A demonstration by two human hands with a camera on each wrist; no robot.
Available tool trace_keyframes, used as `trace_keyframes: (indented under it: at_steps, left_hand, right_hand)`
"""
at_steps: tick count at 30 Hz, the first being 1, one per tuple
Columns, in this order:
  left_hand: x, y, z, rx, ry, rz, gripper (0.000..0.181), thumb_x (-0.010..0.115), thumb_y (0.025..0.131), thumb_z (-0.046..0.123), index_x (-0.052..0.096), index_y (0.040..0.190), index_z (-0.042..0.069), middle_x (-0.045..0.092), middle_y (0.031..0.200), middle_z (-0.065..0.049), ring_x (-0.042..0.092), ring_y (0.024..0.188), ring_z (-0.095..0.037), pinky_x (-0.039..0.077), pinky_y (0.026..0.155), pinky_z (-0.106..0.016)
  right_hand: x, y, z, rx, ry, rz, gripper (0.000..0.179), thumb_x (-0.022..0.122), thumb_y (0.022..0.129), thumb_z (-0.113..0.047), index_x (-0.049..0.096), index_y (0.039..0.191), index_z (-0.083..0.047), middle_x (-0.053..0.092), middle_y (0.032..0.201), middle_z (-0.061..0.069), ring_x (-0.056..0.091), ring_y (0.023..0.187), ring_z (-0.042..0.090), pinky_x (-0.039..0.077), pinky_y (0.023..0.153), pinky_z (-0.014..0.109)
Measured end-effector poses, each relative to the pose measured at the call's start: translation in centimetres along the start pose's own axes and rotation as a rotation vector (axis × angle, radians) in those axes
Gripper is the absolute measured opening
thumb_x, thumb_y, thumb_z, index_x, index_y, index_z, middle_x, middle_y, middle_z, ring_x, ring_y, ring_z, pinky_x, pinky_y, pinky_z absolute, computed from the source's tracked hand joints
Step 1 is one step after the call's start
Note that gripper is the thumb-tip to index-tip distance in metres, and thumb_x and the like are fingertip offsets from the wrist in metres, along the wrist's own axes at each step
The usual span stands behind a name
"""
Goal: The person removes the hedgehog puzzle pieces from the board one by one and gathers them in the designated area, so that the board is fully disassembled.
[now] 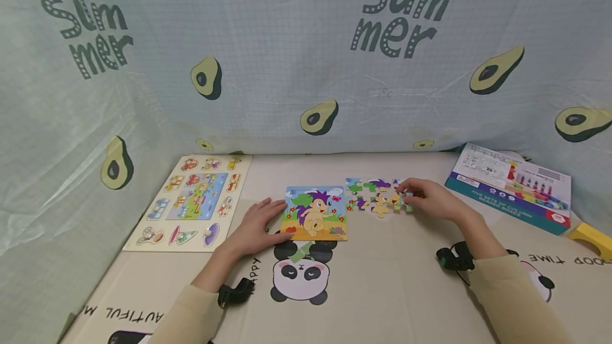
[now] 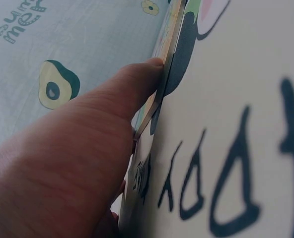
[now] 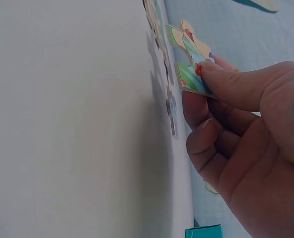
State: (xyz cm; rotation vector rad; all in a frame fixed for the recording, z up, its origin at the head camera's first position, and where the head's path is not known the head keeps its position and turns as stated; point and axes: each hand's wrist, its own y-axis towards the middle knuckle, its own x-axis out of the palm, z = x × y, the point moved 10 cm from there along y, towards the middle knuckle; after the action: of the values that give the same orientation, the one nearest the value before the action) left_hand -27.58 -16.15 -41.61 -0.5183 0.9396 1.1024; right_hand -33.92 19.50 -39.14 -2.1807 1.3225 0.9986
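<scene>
My left hand [image 1: 255, 230] lies at the left side of a framed hedgehog jigsaw picture [image 1: 313, 214], fingers extended along its edge. In the left wrist view, the thumb [image 2: 144, 82] touches the board's edge. To the right of that board lies a group of jigsaw pieces [image 1: 380, 208], some joined or close together. Above their right end, my right hand [image 1: 432, 198] pinches a jigsaw piece [image 3: 189, 77] between thumb and fingers. That piece shows green, light blue and a red flower in the right wrist view, raised off the table.
A knob puzzle board [image 1: 239, 195] with vehicle pieces lies at the left. At the far right are a bead game box [image 1: 516, 216] and a yellow curved block [image 1: 590, 238]. Patterned sheeting [image 1: 268, 41] rises behind the table, whose cloth carries a panda print [image 1: 301, 280].
</scene>
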Motion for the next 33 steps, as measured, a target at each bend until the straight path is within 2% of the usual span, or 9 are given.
trace_keyframes:
  at_steps: [7,16,19,25,33]
  left_hand:
    - [0.1,0.0,-0.1,0.003,0.001,0.000,0.076,0.076,0.088,0.045,0.050,0.149,0.006,0.045,0.154,-0.011,0.023,0.149,-0.039,0.010,0.120,-0.058]
    - [-0.1,0.0,0.0,0.020,0.000,0.012,0.076,0.076,0.088,0.045,0.051,0.148,0.005,0.046,0.153,-0.012,0.024,0.148,-0.040,0.011,0.119,-0.059]
    - [-0.1,0.0,-0.1,0.026,0.002,0.013,0.076,0.076,0.088,0.044,0.051,0.148,0.005,0.047,0.152,-0.012,0.025,0.148,-0.040,0.011,0.119,-0.059]
    - [0.0,0.0,-0.2,0.024,0.000,0.013,0.076,0.076,0.088,0.045,0.051,0.148,0.005,0.047,0.152,-0.012,0.024,0.148,-0.040,0.012,0.119,-0.059]
    - [0.0,0.0,-0.1,0.027,0.004,0.011,0.076,0.076,0.088,0.044,0.051,0.148,0.005,0.047,0.152,-0.013,0.025,0.148,-0.040,0.011,0.119,-0.060]
  right_hand:
    - [0.2,-0.3,0.5,0.035,0.004,-0.017,0.017,0.063,0.100,-0.008,0.064,0.117,-0.006,0.060,0.102,0.008,0.052,0.091,0.026,0.046,0.076,0.035]
    - [0.5,-0.3,0.9,0.048,-0.035,-0.029,0.021,0.062,0.100,-0.008,0.064,0.121,-0.005,0.059,0.098,0.007,0.051,0.088,0.024,0.046,0.074,0.036]
    - [0.5,-0.3,1.0,0.051,-0.054,-0.024,0.022,0.062,0.100,-0.007,0.064,0.122,-0.006,0.059,0.101,0.008,0.052,0.090,0.025,0.047,0.077,0.038]
    - [0.4,-0.2,1.2,0.043,-0.077,-0.013,0.022,0.062,0.100,-0.006,0.065,0.122,-0.005,0.063,0.109,0.012,0.054,0.095,0.028,0.050,0.088,0.046]
    - [0.2,-0.3,1.0,0.011,-0.073,-0.011,0.022,0.062,0.099,-0.003,0.066,0.120,-0.001,0.064,0.109,0.014,0.056,0.095,0.030,0.051,0.088,0.049]
